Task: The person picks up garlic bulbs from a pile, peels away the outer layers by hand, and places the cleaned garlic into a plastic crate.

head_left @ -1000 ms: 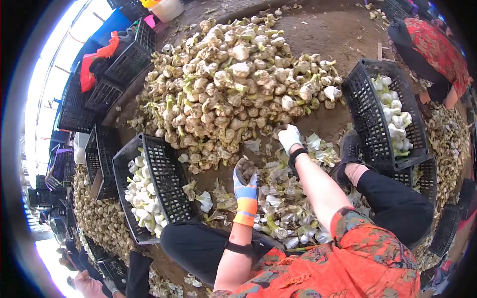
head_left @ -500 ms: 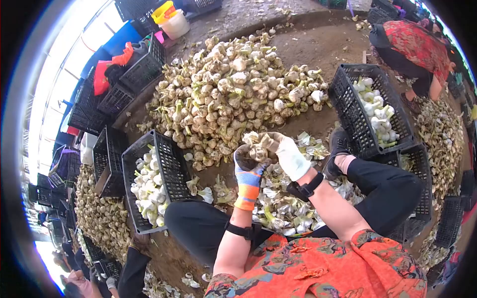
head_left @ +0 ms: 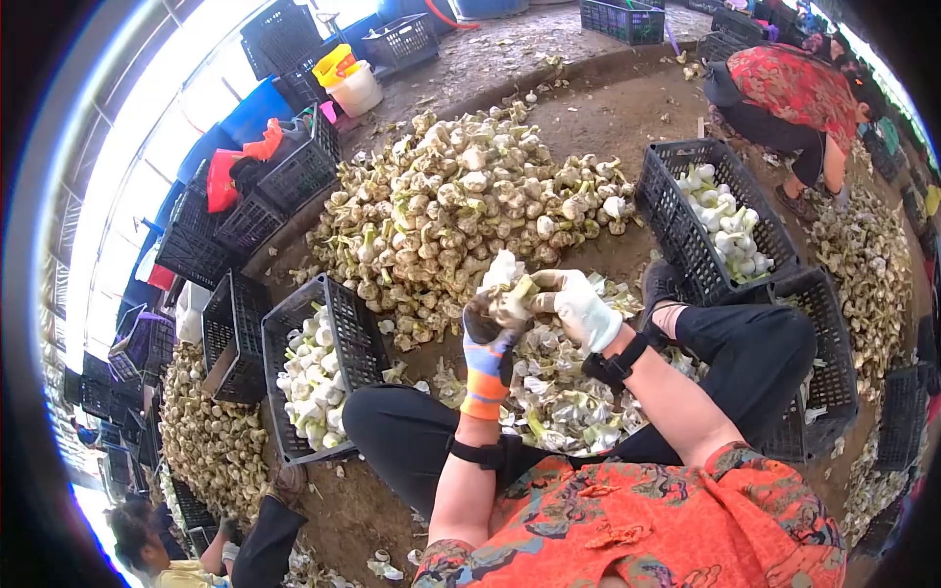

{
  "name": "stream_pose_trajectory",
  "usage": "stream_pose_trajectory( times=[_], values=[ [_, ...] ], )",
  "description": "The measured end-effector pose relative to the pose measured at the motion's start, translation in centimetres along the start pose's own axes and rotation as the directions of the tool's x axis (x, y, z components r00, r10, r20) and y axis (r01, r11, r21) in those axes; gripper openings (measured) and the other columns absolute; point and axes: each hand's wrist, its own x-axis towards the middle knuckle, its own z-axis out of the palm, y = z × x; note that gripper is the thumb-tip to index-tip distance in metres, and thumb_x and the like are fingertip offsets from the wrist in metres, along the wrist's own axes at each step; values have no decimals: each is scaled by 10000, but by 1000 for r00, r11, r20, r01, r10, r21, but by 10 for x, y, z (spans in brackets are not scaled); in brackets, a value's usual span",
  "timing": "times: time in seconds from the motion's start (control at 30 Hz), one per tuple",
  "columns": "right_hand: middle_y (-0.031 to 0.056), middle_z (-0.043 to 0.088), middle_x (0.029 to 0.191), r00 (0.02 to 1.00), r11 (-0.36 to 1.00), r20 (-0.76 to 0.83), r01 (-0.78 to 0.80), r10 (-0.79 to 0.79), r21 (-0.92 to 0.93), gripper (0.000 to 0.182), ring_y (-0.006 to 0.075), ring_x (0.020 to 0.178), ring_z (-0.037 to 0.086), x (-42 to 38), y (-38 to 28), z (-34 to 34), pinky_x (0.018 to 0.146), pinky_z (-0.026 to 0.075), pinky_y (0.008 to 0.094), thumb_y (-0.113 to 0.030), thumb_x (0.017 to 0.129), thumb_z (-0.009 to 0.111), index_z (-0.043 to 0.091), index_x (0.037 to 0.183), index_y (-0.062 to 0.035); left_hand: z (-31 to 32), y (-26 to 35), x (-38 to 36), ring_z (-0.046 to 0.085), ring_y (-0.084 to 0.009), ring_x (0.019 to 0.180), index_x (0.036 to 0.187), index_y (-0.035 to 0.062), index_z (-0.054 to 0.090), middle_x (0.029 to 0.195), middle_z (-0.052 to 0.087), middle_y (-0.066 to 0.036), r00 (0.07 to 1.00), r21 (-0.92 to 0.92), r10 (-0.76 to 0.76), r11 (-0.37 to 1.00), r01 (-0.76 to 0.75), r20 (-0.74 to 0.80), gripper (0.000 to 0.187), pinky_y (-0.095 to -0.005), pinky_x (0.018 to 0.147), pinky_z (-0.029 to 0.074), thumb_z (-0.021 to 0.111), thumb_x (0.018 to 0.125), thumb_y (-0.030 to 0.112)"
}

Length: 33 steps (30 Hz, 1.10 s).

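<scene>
My left hand (head_left: 487, 338), in a blue and orange glove with a dark palm, is closed around a garlic bulb (head_left: 508, 307). Pale loose skin stands up from the bulb. My right hand (head_left: 583, 309), in a white glove, pinches the stem side of the same bulb; its fingertips partly hide it. Beyond both hands rises a large heap of unpeeled garlic (head_left: 441, 211). Below them, between my legs, lies a pile of stripped garlic skins (head_left: 559, 392).
Black crates with whitish garlic stand left (head_left: 358, 333) and right (head_left: 676, 211) of me. Another crate (head_left: 833, 343) is by my right knee. A co-worker (head_left: 794, 98) bends at upper right; another person (head_left: 147, 539) sits at lower left. Buckets (head_left: 355, 90) stand at the back.
The view has tilted up a little, so the surroundings sit differently in the frame. The bulb in my hands looks whiter, with skin peeled upward. The lower-left person has shifted.
</scene>
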Motion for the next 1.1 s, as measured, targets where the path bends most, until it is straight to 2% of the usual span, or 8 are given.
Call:
stream_pose_trajectory(
  times=[0.13, 0.27, 0.43, 0.53, 0.67, 0.77, 0.93, 1.1],
  values=[
    [49, 619, 938, 879, 584, 246, 459, -409, -670, 292, 163, 881, 608, -1, -5, -10, 751, 508, 303, 65, 759, 591, 641, 1035, -14, -6, 9, -3, 617, -277, 940, 1272, 35, 423, 1111, 587, -138, 969, -159, -246, 956, 248, 31, 451, -412, 785, 537, 537, 923, 297],
    [116, 614, 959, 901, 481, 148, 350, -408, -804, 238, 186, 910, 605, -4, 7, -13, 748, 492, 311, 4, 743, 577, 642, 972, -2, 8, 5, -3, 591, -228, 991, 1299, 34, 393, 1141, 562, -111, 980, -26, -198, 980, 198, 14, 488, -364, 797, 534, 602, 859, 72],
    [118, 675, 789, 971, 847, -162, 66, -177, -528, 158, 173, 759, 648, -14, -3, -3, 690, 502, 312, -37, 755, 604, 651, 898, 12, -1, 8, -3, 626, -183, 858, 1267, 38, 441, 1051, 597, -89, 959, -5, -279, 960, 279, -47, 601, -293, 688, 550, 704, 731, -28],
    [140, 675, 795, 914, 315, -121, 8, -388, -949, 239, 253, 734, 652, -5, 8, -43, 676, 508, 331, -53, 755, 609, 663, 987, -29, 10, 37, -6, 614, -183, 880, 1313, 43, 395, 1041, 591, -72, 954, -27, -292, 955, 294, 65, 671, -293, 722, 540, 721, 728, -2],
    [182, 632, 1021, 972, 374, -74, 16, -224, -927, 294, 282, 933, 610, -16, -20, -21, 818, 475, 359, -126, 748, 648, 658, 1030, -43, -4, 15, -8, 574, -173, 990, 1328, 52, 379, 1168, 540, -81, 973, 168, -215, 965, 199, 88, 724, -305, 806, 519, 729, 698, -20],
    [142, 614, 899, 862, 421, 287, 464, -418, -780, 230, 304, 864, 601, -17, -26, 6, 770, 481, 375, -108, 702, 638, 636, 910, -11, -5, 1, -4, 530, -169, 1049, 1325, 32, 368, 1201, 515, -81, 980, 283, -183, 947, 154, 80, 787, -301, 900, 468, 768, 650, -33],
    [146, 604, 890, 920, 110, 317, 348, -230, -931, 179, 325, 825, 592, -20, -29, 16, 728, 477, 405, -96, 704, 595, 638, 864, -29, -12, -8, -7, 502, -192, 1103, 1320, 30, 376, 1238, 493, -90, 990, 434, -132, 896, 96, 52, 789, -302, 971, 414, 755, 632, -48],
    [212, 599, 973, 963, 389, 73, 173, -259, -905, 570, 321, 931, 592, -23, -27, 24, 812, 466, 379, -379, 682, 749, 598, 1068, 12, -8, -13, -2, 506, -182, 1096, 1359, 42, 312, 1259, 463, -113, 985, 130, -168, 976, 173, -48, 758, -301, 918, 461, 656, 700, -103]
  ],
)
